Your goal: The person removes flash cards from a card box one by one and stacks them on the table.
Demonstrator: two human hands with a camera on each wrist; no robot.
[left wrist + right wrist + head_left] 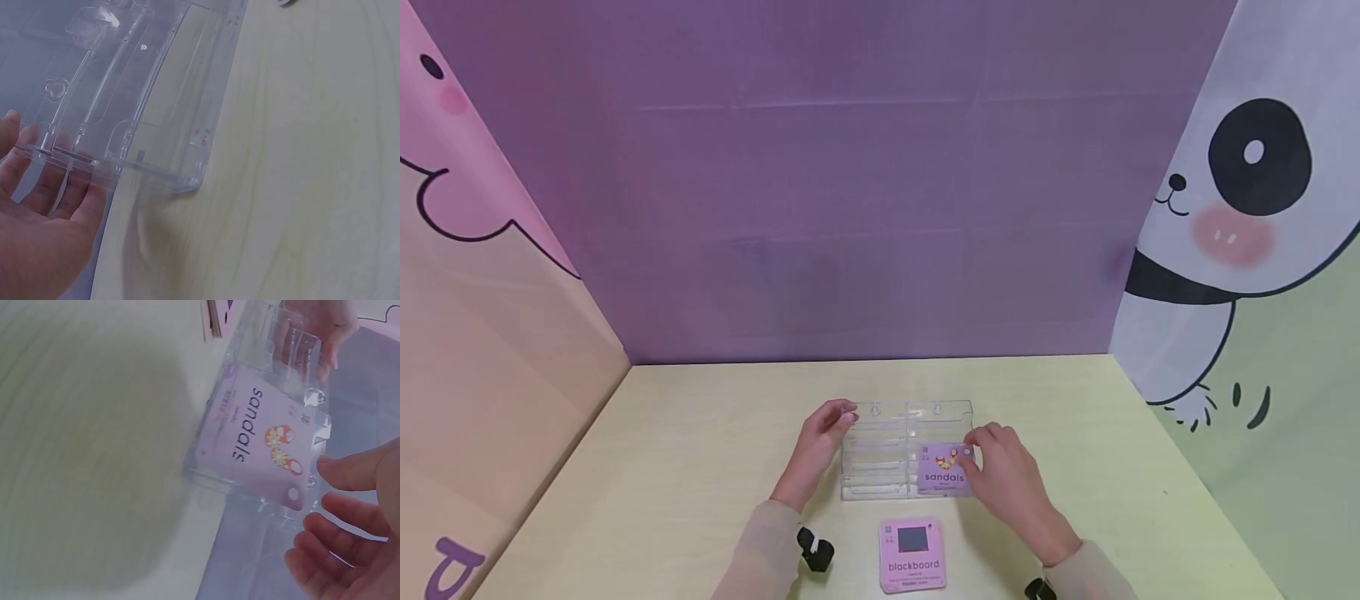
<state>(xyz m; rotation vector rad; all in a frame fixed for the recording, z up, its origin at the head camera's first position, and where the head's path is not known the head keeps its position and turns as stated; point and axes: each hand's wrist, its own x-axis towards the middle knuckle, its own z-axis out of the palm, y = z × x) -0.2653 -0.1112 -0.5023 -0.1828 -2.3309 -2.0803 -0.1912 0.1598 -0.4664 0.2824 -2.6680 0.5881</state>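
Observation:
A clear plastic card rack (876, 454), with ledges in two columns, stands tilted up from the table. My left hand (817, 446) grips its upper left edge; in the left wrist view the fingers (47, 187) show behind the clear plastic, thumb in front. A purple card printed "sandals" (942, 469) sits in the lower right pocket. At the rack's right side is my right hand (1006, 475), its thumb and bent fingers spread beside the card's edge. In the right wrist view the card (253, 437) shows uncovered, a gap between it and the fingertips (331, 501).
A pink "blackboard" card (913, 575) lies in front of the rack, on top of a small stack. The pale wood-grain table (715, 467) ends at a purple back wall (865, 250), with printed panels on both sides.

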